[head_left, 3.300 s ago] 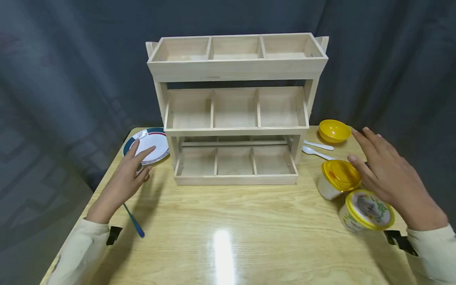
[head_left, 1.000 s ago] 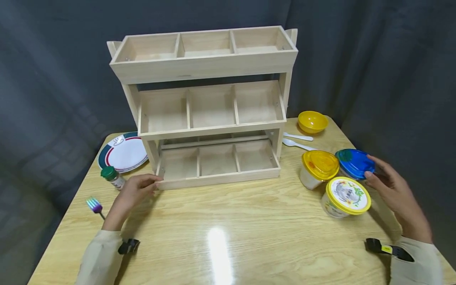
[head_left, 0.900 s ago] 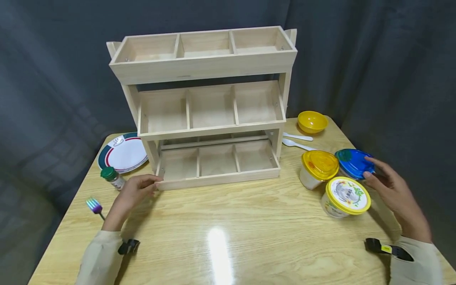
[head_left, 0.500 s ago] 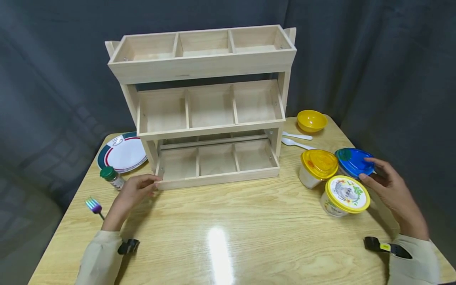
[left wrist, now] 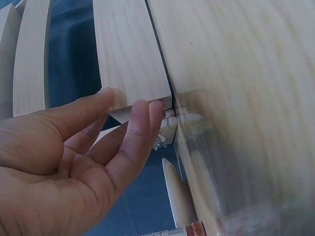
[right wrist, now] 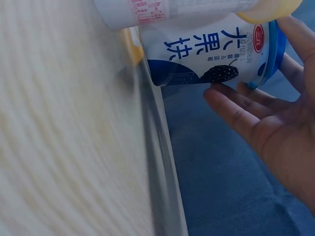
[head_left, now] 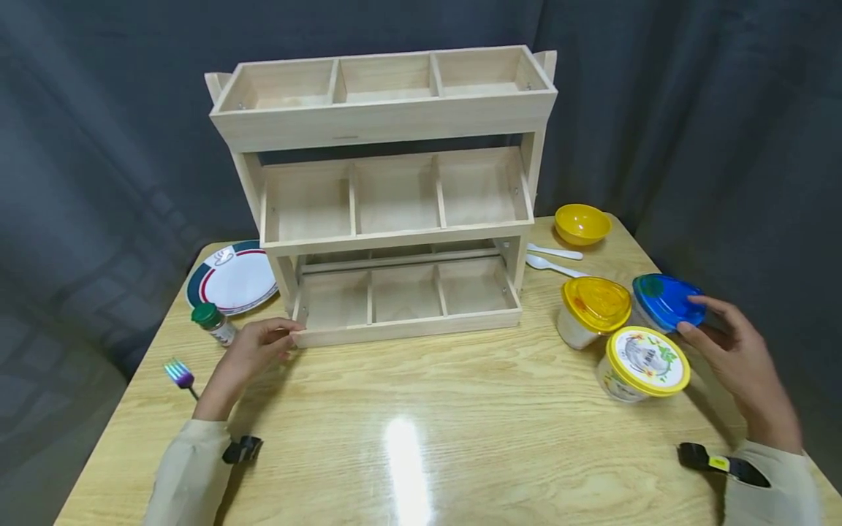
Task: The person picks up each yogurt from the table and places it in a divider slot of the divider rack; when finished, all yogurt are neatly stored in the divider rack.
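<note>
A three-tier pale wooden rack (head_left: 384,124) stands on the table, its divided trays empty. At the left front corner of its bottom tray (head_left: 408,329), my left hand (head_left: 253,354) pinches the board's end. Thumb against the front board and fingers curled at the end show in the left wrist view. My right hand (head_left: 743,361) holds a yogurt tub with a blue lid (head_left: 661,299) between thumb and fingers. Blackberries are printed on this tub (right wrist: 197,51) in the right wrist view. Beside it stand an orange-lidded tub (head_left: 595,307) and a yellow-rimmed tub (head_left: 647,361).
A yellow bowl (head_left: 582,224) and white plastic utensils (head_left: 555,265) lie behind the tubs. Left of the rack are stacked plates (head_left: 237,277), a green-capped jar (head_left: 213,323) and an iridescent fork (head_left: 179,372). A dark curtain (head_left: 131,109) hangs behind the table (head_left: 395,409).
My left hand has come from above the plates to the rack's corner. My right hand has closed on the blue-lidded tub, which has lately shifted slightly right. The head view has turned.
</note>
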The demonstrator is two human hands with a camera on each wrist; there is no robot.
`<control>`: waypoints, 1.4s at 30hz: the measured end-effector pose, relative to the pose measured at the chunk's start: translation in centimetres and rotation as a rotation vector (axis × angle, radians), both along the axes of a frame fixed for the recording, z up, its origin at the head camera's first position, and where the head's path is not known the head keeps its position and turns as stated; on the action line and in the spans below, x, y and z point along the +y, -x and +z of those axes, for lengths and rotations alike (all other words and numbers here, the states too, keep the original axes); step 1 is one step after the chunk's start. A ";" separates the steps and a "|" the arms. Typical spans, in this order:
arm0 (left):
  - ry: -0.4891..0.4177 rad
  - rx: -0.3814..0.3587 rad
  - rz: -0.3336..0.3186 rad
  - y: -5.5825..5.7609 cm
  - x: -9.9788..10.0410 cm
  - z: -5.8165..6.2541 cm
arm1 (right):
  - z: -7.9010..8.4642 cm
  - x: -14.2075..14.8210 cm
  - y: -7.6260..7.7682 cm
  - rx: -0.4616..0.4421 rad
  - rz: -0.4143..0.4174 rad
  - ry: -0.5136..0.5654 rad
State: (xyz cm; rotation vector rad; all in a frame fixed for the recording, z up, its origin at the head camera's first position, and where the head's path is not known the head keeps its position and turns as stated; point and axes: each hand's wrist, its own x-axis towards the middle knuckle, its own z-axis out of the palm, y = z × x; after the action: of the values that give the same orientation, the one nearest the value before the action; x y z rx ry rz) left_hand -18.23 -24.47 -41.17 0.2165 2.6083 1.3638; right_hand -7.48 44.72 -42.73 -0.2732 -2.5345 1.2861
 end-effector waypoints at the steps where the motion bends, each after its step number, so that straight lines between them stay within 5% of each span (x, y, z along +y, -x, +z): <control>1: 0.000 0.000 -0.001 0.0 0.0 0.0 | 0.1 0.0 -0.1 0.002 -0.010 0.000; 14: 0.012 -0.002 0.003 0.0 0.1 0.1 | 0.9 0.7 -1.2 0.164 -0.083 0.002; 28: 0.000 -0.003 -0.004 0.0 0.0 0.0 | 4.2 -0.9 -1.1 0.295 -0.213 0.042; 42: -0.019 0.033 -0.023 -0.1 -0.1 0.0 | 6.8 -3.4 -1.0 0.284 -0.141 -0.016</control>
State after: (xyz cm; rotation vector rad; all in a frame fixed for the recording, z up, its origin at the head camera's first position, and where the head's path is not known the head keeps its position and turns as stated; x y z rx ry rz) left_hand -18.10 -24.54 -41.19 0.2725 2.6123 1.3889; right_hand -6.45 41.31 -35.93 -0.2424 -2.2441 1.1605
